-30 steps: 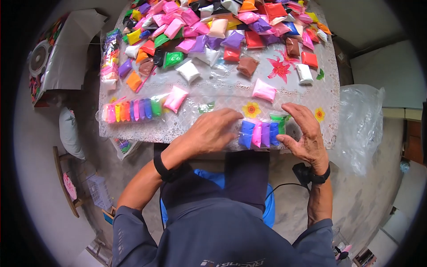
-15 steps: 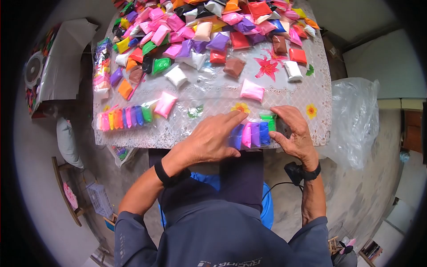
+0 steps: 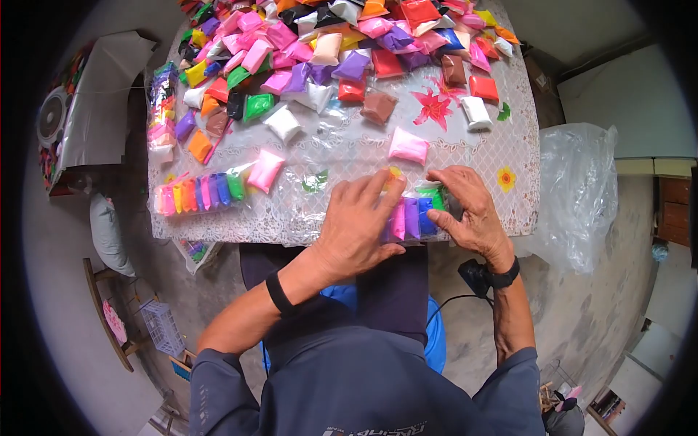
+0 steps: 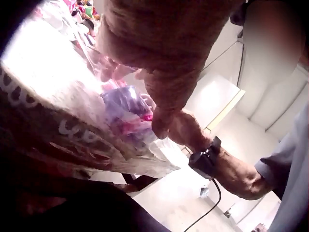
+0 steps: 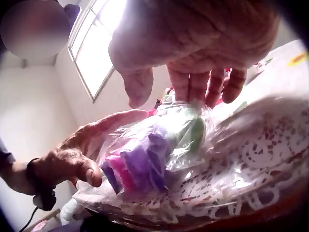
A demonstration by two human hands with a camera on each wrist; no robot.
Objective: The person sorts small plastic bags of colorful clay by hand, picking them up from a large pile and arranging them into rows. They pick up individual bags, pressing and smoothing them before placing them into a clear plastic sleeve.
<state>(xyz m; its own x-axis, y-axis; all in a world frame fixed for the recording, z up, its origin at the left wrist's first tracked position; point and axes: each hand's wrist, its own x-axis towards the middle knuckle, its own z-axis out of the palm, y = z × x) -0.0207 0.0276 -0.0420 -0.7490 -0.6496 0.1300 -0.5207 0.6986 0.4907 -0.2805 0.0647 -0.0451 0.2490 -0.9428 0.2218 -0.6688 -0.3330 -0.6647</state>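
Observation:
Several colored packets in a clear plastic bag lie at the table's front edge; in the head view a pink packet, a purple packet, a blue packet and a green packet show. My left hand lies over the bag's left end, fingers extended and thumb toward me, hiding what is under it. At the right end, my right hand arches around the bag, its thumb by the blue packet and its fingertips beside the green one. The right wrist view shows these fingers reaching down to the plastic.
A filled bag of packets lies front left, another along the left edge. Loose packets heap at the back. A pink packet lies beyond my hands. Clear plastic sheeting hangs at the table's right side.
The left hand has slid right over the bag's left end and now covers the leftmost blue packet. The right hand has closed in nearer to the packets. The head view has shifted.

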